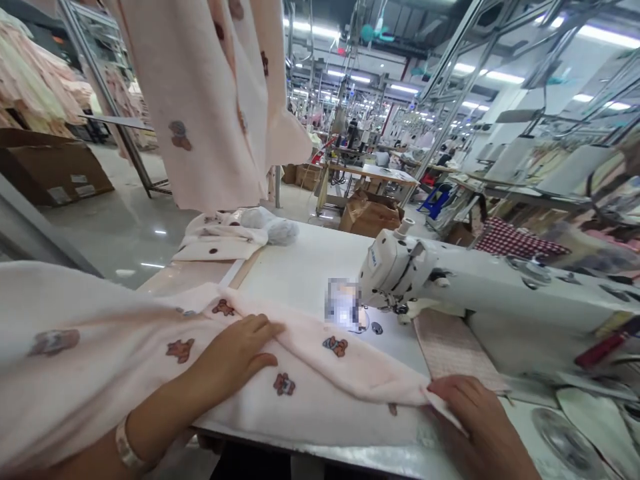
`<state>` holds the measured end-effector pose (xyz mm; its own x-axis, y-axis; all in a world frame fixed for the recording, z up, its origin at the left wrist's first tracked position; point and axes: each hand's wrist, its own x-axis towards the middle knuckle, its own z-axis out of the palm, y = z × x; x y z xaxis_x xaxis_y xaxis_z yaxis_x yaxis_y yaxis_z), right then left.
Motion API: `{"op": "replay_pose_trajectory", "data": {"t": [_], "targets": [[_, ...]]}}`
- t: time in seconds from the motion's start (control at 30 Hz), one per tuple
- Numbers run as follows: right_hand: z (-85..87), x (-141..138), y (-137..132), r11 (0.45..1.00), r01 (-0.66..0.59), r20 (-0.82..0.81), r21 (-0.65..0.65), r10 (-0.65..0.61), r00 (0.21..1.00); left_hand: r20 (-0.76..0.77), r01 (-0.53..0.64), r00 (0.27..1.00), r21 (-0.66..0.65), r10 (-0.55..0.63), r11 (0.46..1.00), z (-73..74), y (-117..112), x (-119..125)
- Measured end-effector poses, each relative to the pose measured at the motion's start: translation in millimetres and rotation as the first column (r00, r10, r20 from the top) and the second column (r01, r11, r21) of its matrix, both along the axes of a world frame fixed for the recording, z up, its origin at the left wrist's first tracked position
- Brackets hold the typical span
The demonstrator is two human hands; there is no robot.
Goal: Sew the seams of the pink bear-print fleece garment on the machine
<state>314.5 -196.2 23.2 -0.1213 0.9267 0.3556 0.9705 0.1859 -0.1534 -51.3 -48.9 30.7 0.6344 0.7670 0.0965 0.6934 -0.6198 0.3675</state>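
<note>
A pale pink fleece piece with small bear prints [320, 373] lies across the white sewing table [305, 267], trailing off to the left. My left hand [235, 353] rests flat on the fabric with fingers stretched out. My right hand [470, 407] pinches the fabric's right corner near the table's front edge. The white sewing machine [450, 280] stands just behind that hand, its needle area [395, 308] to the right of a blurred patch.
A small stack of folded pink pieces [220, 237] sits at the table's far left end. Pink garments [210, 100] hang overhead at left. Cardboard boxes [370, 217] stand on the floor beyond. A checked cloth [515, 241] lies at right.
</note>
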Motion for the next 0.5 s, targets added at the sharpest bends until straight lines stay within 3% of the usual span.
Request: {"op": "replay_pose_trajectory", "data": {"t": [0.07,0.13,0.23,0.27,0.33,0.4,0.5], "targets": [[4.1,17.3,4.4,0.99,0.061,-0.183,-0.124,-0.084,0.98,-0.001,-0.005,1.0,-0.041,0.005,0.999,-4.2,-1.4,-3.4],[14.4,34.2,4.4,0.969,0.174,-0.243,-0.178,-0.214,0.946,-0.031,0.052,0.998,-0.074,-0.054,0.996,-8.4,-8.2,-8.9],[30.3,46.2,0.6,0.936,0.352,-0.058,0.007,-0.351,0.934,-0.087,0.114,0.989,-0.06,-0.119,0.992,-15.5,-22.3,-21.8],[32.6,45.0,-1.2,0.937,0.333,0.008,0.102,-0.336,0.942,-0.097,0.11,0.989,-0.038,-0.113,0.993,-18.2,-26.2,-27.5],[30.2,35.7,-4.7,0.969,0.151,0.108,0.196,-0.174,0.979,-0.11,0.134,0.985,-0.001,-0.133,0.991,-24.3,-31.9,-39.8],[19.5,22.6,-7.9,0.987,-0.057,0.163,0.147,0.033,0.986,-0.088,0.194,0.978,0.069,-0.188,0.979,-30.5,-36.7,-50.4],[0.8,9.2,-16.5,0.962,-0.217,0.172,0.165,0.189,0.967,0.041,0.265,0.959,0.228,-0.281,0.937,-32.7,-50.0,-58.5]]}}
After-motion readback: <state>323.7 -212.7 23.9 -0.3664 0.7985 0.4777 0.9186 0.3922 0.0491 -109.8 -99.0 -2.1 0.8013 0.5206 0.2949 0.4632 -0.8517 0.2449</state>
